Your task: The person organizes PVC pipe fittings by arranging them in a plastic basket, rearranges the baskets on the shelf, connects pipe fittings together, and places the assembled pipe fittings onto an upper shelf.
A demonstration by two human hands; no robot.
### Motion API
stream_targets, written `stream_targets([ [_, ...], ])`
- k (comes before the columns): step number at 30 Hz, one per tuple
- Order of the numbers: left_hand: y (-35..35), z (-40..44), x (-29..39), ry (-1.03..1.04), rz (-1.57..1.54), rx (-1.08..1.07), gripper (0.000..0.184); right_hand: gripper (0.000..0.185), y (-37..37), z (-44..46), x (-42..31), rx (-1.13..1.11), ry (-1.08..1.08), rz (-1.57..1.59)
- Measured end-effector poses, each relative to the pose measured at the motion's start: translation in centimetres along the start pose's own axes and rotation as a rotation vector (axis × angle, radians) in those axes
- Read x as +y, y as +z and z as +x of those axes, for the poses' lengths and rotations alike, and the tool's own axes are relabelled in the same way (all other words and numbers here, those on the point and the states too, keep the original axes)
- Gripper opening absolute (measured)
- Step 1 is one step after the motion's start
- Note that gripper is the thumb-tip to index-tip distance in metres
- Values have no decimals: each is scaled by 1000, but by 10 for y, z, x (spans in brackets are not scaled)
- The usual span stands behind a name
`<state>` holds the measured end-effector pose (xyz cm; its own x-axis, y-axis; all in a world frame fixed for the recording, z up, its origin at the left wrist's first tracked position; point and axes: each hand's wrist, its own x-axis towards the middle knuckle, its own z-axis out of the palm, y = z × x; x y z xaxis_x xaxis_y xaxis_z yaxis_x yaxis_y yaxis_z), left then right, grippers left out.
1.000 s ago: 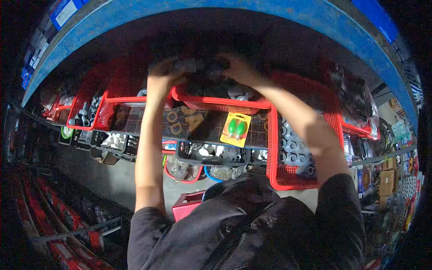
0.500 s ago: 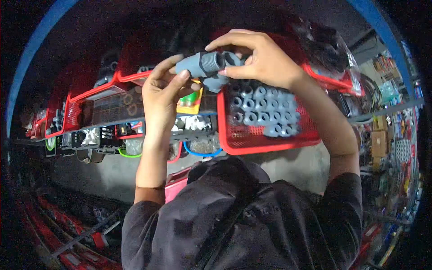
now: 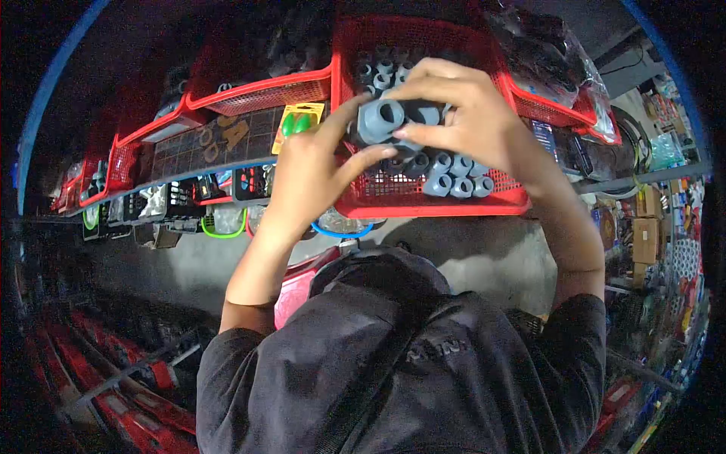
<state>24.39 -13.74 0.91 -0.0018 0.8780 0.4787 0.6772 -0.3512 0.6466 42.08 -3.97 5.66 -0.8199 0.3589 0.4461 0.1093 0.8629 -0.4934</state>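
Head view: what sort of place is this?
Probably a hardware shop or parts storeroom: a red basket holds many alike grey pipe fittings, a yellow carded pack sits on the shelf, and cardboard boxes stand off to the right.

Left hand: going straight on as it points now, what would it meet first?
Likely the grey fitting in the right hand; depth is unclear, so the left hand may be touching it.

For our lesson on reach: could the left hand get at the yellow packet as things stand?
Probably yes: the yellow packet shows beside the left hand, nothing visible between them, though that hand may hold a grey fitting.
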Motion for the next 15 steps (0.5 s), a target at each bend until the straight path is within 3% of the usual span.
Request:
stream_targets([
  [4,-1,-1,11,-91,133,-61,48,29,2,-6,0,-30,-6,-1],
  [5,-1,-2,12,27,191,-12,47,29,4,-9,-1,-46,22,10],
  [9,7,-5,17,115,207,-4,43,30,9,-25,0,-11,-37,-63],
  [14,21,0,19,166,119,46,40,26,-6,-48,-11,110,135,-96],
  [15,20,3,23,78,85,-93,41,24,-11,-55,-10,177,169,-132],
])
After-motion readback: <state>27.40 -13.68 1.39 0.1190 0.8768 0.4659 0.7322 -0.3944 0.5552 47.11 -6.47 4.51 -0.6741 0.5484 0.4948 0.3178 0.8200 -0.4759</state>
